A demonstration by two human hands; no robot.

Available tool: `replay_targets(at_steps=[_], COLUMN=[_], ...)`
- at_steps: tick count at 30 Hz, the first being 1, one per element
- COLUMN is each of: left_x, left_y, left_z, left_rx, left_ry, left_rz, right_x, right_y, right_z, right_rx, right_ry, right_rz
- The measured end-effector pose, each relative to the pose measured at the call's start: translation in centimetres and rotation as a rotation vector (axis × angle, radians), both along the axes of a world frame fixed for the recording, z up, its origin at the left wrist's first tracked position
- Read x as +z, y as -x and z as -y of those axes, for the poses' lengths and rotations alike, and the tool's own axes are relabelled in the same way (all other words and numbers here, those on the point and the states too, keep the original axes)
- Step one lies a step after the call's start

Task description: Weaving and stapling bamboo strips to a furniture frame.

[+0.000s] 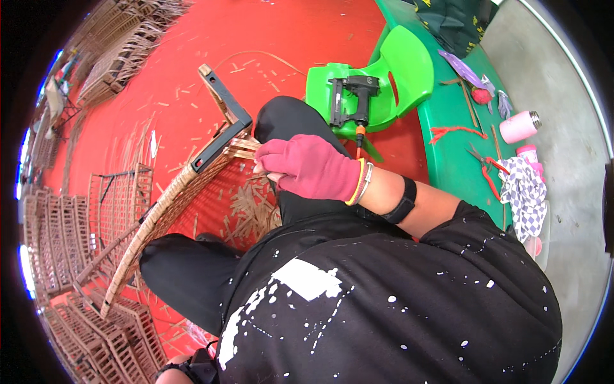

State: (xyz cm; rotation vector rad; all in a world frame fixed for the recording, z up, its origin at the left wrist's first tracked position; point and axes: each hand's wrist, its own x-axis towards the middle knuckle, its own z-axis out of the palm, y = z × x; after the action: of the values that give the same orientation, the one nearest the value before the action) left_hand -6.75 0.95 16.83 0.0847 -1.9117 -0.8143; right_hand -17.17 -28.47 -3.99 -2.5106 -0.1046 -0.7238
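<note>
My right hand (313,168), in a dark pink glove, is closed on the loose ends of flat tan weaving strips (244,148). These strips come off the edge of a woven wicker piece (167,200), which stands tilted beside my knees. A black angled bracket (220,137) with slots runs along the top of that piece. Of my left arm only a bit of wrist with a black strap (197,368) shows at the lower left edge; the left hand itself is out of the picture.
A black nail gun (355,101) lies on a green plastic chair (409,70) ahead. On the green table (441,166) at right are red-handled cutters (491,176), a pink bottle (519,127) and a checked cloth (523,195). Wicker frames (57,237) stack at left; strip scraps (252,208) litter the red floor.
</note>
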Motion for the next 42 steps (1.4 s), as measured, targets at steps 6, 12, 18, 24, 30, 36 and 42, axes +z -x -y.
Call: replay_targets(at_steps=[6, 12, 18, 24, 30, 36, 42], left_x=[-1.1, 0.0, -0.2, -1.9, -7.3, -13.3, -16.7], left_y=[-1.3, -1.1, 0.2, -0.5, -3.8, -10.2, -11.5], left_z=[2.4, 0.8, 0.0, 2.5, 6.5, 9.5, 10.3], left_rx=[0.754, 0.925, 0.985, 0.870, 1.550, 1.790, 1.757], left_ry=[-0.077, -0.095, 0.066, 0.318, -0.154, -0.127, -0.431], left_rz=[0.373, 0.571, 0.634, 0.702, 0.678, 0.863, 1.153], right_x=[1.5, 1.2, 1.4, 1.5, 2.0, 2.6, 3.1], right_y=[0.0, 0.0, -0.5, 0.1, 0.7, 1.1, 1.9], right_z=[-0.3, -0.4, -1.1, -0.8, 0.7, 0.6, 1.8], right_rx=[0.012, -0.005, -0.020, -0.031, -0.044, -0.026, -0.004], right_ry=[-0.044, -0.132, -0.144, -0.106, 0.029, 0.100, 0.364], right_rz=[-0.026, -0.164, -0.156, -0.143, -0.224, -0.200, -0.319])
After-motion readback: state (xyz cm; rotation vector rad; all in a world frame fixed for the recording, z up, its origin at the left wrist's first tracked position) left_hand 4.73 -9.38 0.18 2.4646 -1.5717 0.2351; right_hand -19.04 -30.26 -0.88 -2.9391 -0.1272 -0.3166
